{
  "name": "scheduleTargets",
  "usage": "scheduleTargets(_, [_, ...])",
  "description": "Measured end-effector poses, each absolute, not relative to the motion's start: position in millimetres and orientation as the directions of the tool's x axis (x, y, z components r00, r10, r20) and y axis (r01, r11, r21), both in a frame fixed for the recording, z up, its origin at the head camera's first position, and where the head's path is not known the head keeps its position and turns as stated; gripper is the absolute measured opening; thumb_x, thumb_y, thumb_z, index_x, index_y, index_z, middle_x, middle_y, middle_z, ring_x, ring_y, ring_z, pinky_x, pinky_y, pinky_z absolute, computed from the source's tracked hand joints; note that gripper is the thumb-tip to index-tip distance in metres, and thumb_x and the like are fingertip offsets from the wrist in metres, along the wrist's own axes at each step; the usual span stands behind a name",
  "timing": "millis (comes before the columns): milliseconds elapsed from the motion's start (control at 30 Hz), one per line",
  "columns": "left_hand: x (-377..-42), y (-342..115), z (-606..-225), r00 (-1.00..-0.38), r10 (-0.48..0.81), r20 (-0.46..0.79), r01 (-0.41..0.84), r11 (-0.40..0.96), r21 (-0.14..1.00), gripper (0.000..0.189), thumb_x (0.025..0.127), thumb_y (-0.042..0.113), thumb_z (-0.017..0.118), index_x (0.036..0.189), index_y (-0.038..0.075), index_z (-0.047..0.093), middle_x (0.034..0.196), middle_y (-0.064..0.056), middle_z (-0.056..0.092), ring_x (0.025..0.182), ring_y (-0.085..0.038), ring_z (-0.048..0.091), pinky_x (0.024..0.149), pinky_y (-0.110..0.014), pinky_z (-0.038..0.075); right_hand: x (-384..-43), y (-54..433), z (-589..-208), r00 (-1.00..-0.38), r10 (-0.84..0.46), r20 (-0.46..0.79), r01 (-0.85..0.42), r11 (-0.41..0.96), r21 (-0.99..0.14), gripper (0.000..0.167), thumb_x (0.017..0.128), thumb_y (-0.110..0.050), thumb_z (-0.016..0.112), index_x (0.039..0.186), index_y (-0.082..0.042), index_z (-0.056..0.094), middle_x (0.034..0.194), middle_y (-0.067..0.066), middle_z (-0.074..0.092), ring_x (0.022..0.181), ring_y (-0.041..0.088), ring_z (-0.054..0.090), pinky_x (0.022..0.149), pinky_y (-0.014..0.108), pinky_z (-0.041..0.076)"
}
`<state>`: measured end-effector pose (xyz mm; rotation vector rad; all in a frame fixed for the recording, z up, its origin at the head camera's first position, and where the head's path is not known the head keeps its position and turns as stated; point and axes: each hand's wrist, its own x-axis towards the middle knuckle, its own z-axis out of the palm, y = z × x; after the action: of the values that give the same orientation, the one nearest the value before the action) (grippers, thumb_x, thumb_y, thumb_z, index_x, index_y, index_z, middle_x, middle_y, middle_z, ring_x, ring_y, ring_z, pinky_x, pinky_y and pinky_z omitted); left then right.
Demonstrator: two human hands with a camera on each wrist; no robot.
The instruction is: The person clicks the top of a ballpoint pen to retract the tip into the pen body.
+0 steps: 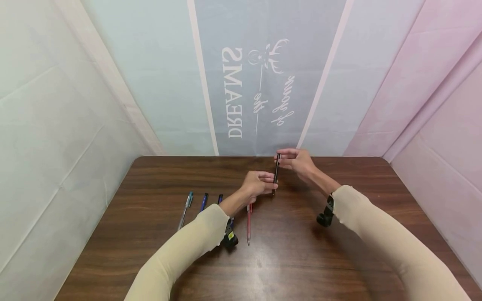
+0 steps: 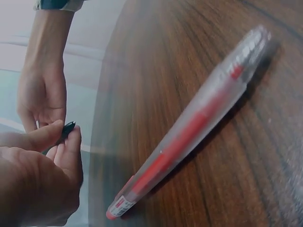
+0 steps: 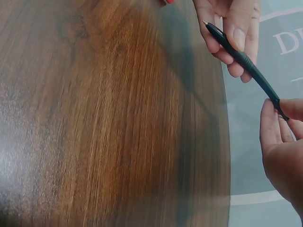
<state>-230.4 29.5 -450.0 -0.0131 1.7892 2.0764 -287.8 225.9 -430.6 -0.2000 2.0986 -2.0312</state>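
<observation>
A black pen (image 1: pixel 276 173) is held between both hands above the far part of the table. My left hand (image 1: pixel 257 185) pinches it near its tip end, thumb on one side and fingers on the other. The right hand (image 1: pixel 299 162) grips the opposite end between thumb and fingertips. In the right wrist view the pen (image 3: pixel 251 66) slants across, its pointed writing tip bare beyond the left fingers. Below the left hand a red pen (image 1: pixel 249 225) lies on the table; the left wrist view shows this red pen (image 2: pixel 175 142) close up, with a clear barrel.
On the wooden table (image 1: pixel 301 259), left of the red pen, lie a clear pen with a teal cap (image 1: pixel 185 211), a blue pen (image 1: pixel 204 201) and another dark blue pen (image 1: pixel 220 198), partly hidden by the left arm. A printed cloth (image 1: pixel 260 83) hangs behind the table's far edge.
</observation>
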Motion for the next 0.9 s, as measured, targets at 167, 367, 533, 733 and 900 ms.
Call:
scheduleTargets(167, [-227.9,28.8,-448.4,-0.922,0.271,-0.276,-0.320,-0.135,0.938,0.035,0.090,-0.017,0.074,0.124,-0.012,0.069,0.114,-0.027,0.075,0.096,-0.028,0.079,0.085,-0.038,0.065,-287.0,221.0,-429.7,-0.953,-0.293,-0.076,0.079,0.000,-0.997,0.048,0.102,0.015,0.055,0.149,0.016,0.046,0.128,0.032,0.069,0.119,0.035,0.072,0.098,0.038,0.060])
scheduleTargets(367, [-224.8,26.3,-448.7,-0.919,0.264,-0.294,-0.339,-0.144,0.930,0.034,0.090,-0.015,0.075,0.124,-0.013,0.068,0.109,-0.026,0.077,0.096,-0.029,0.079,0.084,-0.037,0.066,-282.5,217.0,-429.1,-0.934,-0.344,-0.100,0.100,0.018,-0.995,0.058,0.100,0.020,0.054,0.155,0.011,0.041,0.145,0.045,0.049,0.108,0.021,0.076,0.095,0.035,0.062])
scheduleTargets(533, [-221.9,26.0,-449.9,-0.914,0.275,-0.297,-0.347,-0.154,0.925,0.034,0.091,-0.015,0.074,0.124,-0.015,0.067,0.107,-0.028,0.077,0.097,-0.029,0.079,0.085,-0.038,0.065,-278.8,216.9,-430.6,-0.926,-0.363,-0.103,0.098,0.031,-0.995,0.061,0.101,0.013,0.062,0.157,0.008,0.040,0.145,0.044,0.050,0.108,0.020,0.076,0.096,0.037,0.061])
scheduleTargets(733, [-218.7,26.4,-449.4,-0.912,0.283,-0.297,-0.349,-0.156,0.924,0.034,0.092,-0.015,0.073,0.125,-0.017,0.066,0.110,-0.030,0.076,0.101,-0.031,0.078,0.088,-0.039,0.065,-276.9,216.6,-431.3,-0.922,-0.369,-0.115,0.121,0.006,-0.993,0.061,0.100,0.017,0.058,0.157,0.009,0.039,0.145,0.042,0.052,0.107,0.019,0.075,0.097,0.037,0.061])
scheduleTargets(900, [-217.3,27.6,-450.8,-0.909,0.289,-0.299,-0.352,-0.152,0.924,0.034,0.092,-0.015,0.072,0.125,-0.018,0.065,0.110,-0.030,0.076,0.100,-0.031,0.078,0.088,-0.039,0.065,-275.3,217.8,-434.2,-0.921,-0.368,-0.129,0.141,-0.005,-0.990,0.060,0.101,0.021,0.050,0.158,0.008,0.038,0.146,0.041,0.051,0.106,0.017,0.075,0.097,0.036,0.061])
